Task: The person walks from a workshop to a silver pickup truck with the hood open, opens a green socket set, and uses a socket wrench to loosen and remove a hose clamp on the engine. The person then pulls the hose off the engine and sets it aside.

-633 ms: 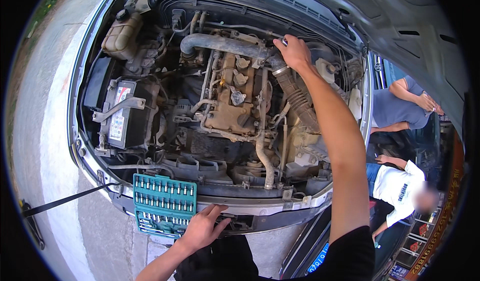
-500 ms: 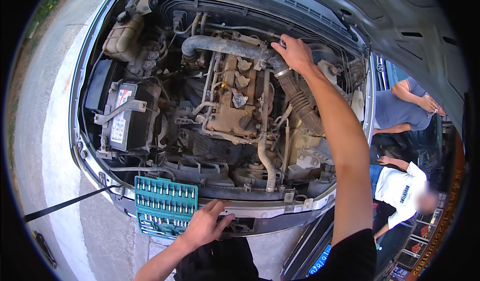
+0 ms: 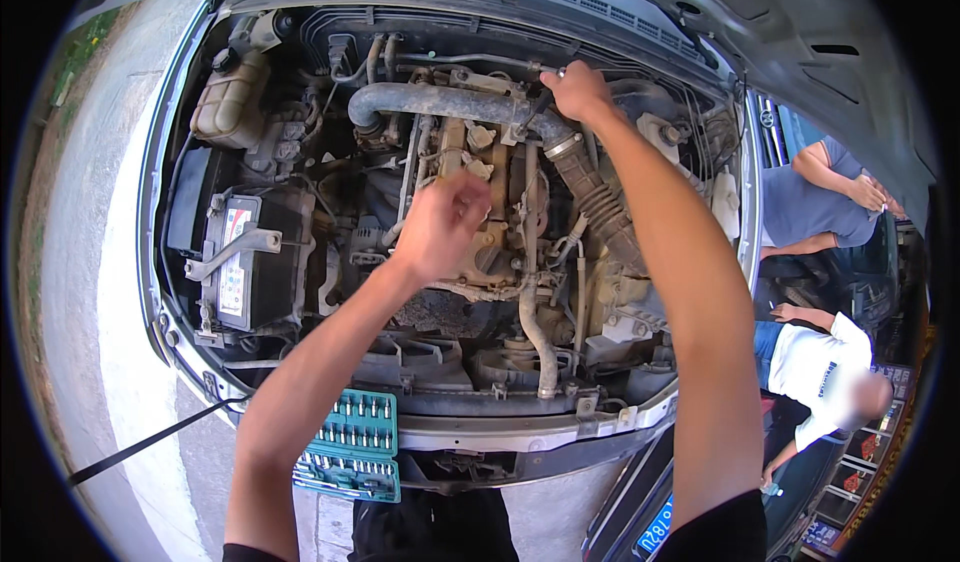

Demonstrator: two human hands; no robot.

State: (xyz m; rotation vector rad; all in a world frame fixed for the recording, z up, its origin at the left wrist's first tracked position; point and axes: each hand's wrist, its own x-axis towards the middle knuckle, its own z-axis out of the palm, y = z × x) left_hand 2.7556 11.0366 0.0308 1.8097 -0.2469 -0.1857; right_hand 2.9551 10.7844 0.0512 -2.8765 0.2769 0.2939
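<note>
The left hand point(image 3: 445, 224), blurred and half-curled, is over the brown engine cover point(image 3: 503, 235), its hold unclear. The grey hose point(image 3: 440, 102) ends near the right hand point(image 3: 580, 94), fingers curled; I cannot tell around what.

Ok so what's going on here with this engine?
Someone is working bare-handed under a raised hood. The left hand is blurred over the engine; I can't tell whether it touches anything. The right hand curls beside the right end of the grey hose, apparently around something small, mostly hidden. An open socket set sits at the car's front, partly behind the left arm.
</note>
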